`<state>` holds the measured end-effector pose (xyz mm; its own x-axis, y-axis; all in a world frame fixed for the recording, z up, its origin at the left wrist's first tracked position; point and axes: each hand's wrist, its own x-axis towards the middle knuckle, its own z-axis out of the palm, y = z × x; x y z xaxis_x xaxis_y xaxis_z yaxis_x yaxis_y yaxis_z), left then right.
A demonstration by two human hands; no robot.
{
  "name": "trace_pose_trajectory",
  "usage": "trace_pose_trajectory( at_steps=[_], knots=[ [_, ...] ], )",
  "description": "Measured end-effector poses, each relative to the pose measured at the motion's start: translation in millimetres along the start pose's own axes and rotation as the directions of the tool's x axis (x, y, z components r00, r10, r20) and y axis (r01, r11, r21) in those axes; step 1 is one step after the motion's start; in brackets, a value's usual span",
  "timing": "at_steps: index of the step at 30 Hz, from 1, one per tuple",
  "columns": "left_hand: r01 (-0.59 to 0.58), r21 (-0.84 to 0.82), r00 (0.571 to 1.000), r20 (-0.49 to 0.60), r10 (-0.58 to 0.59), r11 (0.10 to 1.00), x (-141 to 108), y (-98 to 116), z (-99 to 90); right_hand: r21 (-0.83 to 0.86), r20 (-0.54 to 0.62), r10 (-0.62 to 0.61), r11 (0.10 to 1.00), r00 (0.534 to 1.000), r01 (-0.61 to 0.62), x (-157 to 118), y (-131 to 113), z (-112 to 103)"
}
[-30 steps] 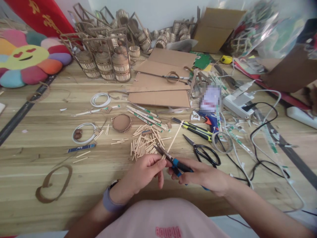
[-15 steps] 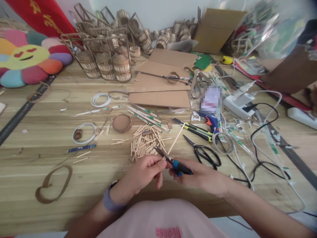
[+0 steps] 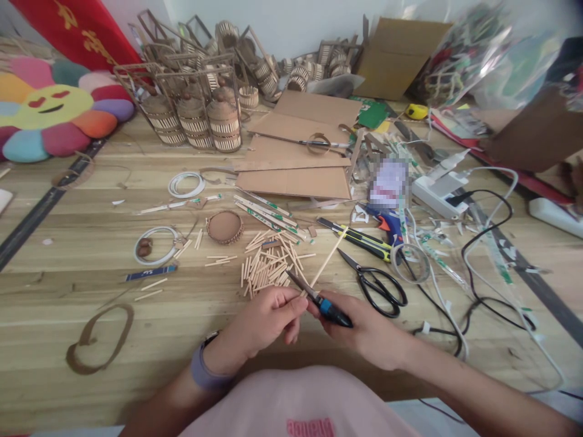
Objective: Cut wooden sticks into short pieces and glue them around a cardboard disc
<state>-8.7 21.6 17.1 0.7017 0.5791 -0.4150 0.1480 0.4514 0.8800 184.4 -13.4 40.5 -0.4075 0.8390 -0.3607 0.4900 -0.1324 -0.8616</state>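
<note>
Between the fingertips of my left hand (image 3: 277, 311) is the lower end of a thin wooden stick (image 3: 328, 258), which slants up to the right. My right hand (image 3: 357, 328) grips a pair of pliers-like cutters (image 3: 331, 309) with blue and black handles. Their blades lie across the stick close to my left fingers, and the handles are squeezed together. Just beyond my hands is a pile of short cut sticks (image 3: 264, 267). A round, shallow base (image 3: 225, 227) with a brown floor sits behind the pile on the left.
Black scissors (image 3: 380, 288), a yellow-black utility knife (image 3: 359, 235) and a tape roll (image 3: 410, 263) lie to the right, near cables and a white power strip (image 3: 439, 191). Cardboard sheets (image 3: 296, 158) and small lidded baskets (image 3: 195, 121) stand farther back. Paper-wrapped sticks (image 3: 268, 213) lie mid-table.
The cutters' handles have closed together in my right hand. The stick's upper end has shifted slightly to the right. My left hand stays almost in place.
</note>
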Motion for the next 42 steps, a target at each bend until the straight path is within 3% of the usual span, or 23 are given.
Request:
trace_pose_trajectory(
  at_steps=[4,7,11,14,28,42],
  knots=[
    [-0.008,0.100,0.996,-0.089,0.017,0.995,1,1,-0.1,0.055,-0.006,0.057,0.997,0.998,-0.056,2,7,1],
    [-0.029,0.164,0.993,-0.109,0.047,0.986,1,2,0.2,0.195,0.068,0.067,0.978,0.995,-0.079,3,11,-2],
    [-0.042,0.125,0.993,-0.103,0.055,0.991,1,2,2.0,0.406,0.145,0.110,0.900,0.983,-0.161,1,6,-7],
    [-0.029,0.102,0.994,-0.105,0.039,0.994,0,2,3.6,0.459,0.178,0.179,0.855,0.968,-0.242,-1,1,-9],
    [0.001,0.233,0.989,-0.141,0.032,0.973,-2,2,4.8,0.340,0.124,0.231,0.904,0.965,-0.260,0,5,0],
    [0.005,0.251,0.985,-0.167,0.039,0.968,-6,9,7.4,0.019,-0.037,0.060,0.998,0.998,-0.059,-1,9,9]
  ],
)
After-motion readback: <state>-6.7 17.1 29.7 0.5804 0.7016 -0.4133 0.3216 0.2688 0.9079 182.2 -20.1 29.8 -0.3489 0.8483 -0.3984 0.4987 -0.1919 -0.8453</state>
